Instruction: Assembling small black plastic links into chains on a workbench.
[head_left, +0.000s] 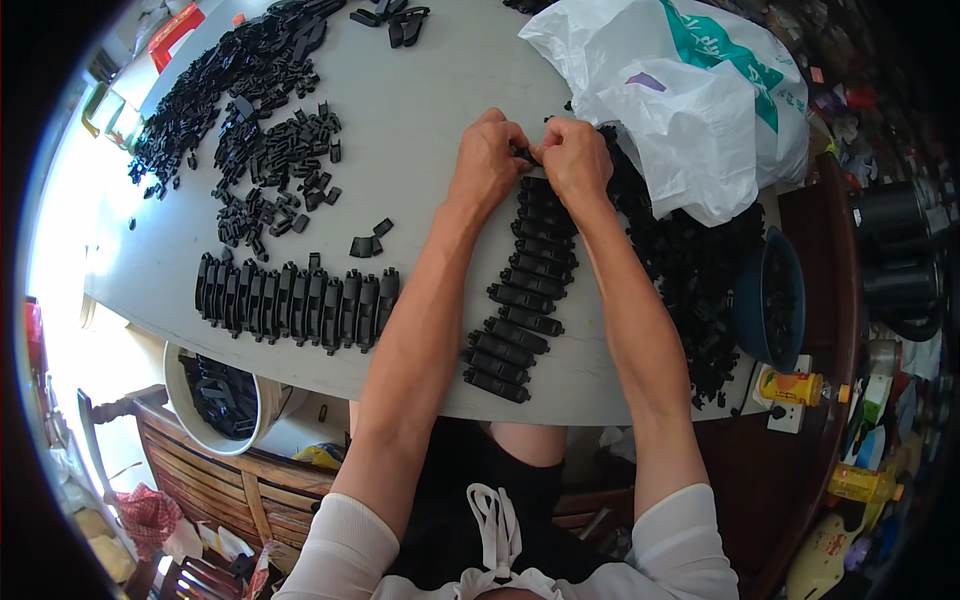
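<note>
My left hand (489, 152) and my right hand (574, 165) meet above the table, fingers pinched together on a small black plastic part (524, 156) mostly hidden by the fingertips. Just below them, between my forearms, runs a column of black plastic pieces (541, 248), long and narrow, laid side by side toward the table's near edge. Left of my left forearm lies a second row of similar black pieces (297, 302), standing close together. A few loose small black parts (372, 239) rest above that row.
Heaps of small black parts (285, 150) cover the table's far left, and another dark heap (690, 270) lies right of my right arm. A white plastic bag (690, 130) sits at the far right, a blue bowl (770, 300) below it. A white bucket (262, 410) of black pieces stands lower left.
</note>
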